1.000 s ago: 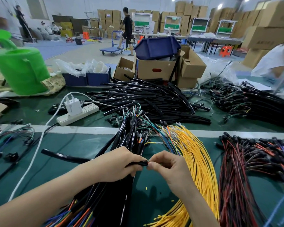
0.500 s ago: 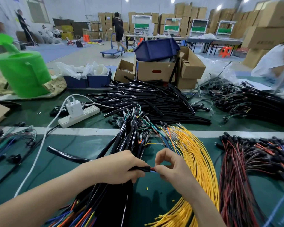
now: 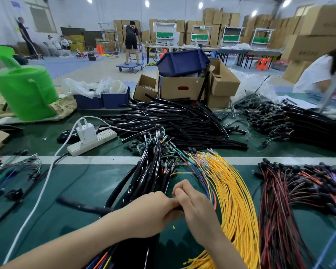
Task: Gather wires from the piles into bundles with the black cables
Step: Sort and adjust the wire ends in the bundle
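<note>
Right hand (image 3: 194, 206) nearer left hand (image 3: 149, 214), black cable (image 3: 81, 207) between, yellow wires (image 3: 235, 200) beside

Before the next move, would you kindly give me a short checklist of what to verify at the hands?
1. Left hand grips the black cable: ok.
2. Right hand pinches wires: cannot tell, its fingers hide them.
3. Wires inside the cable end: cannot tell, hidden between the hands.
4. Yellow wires lie beside the right hand: ok.
</note>
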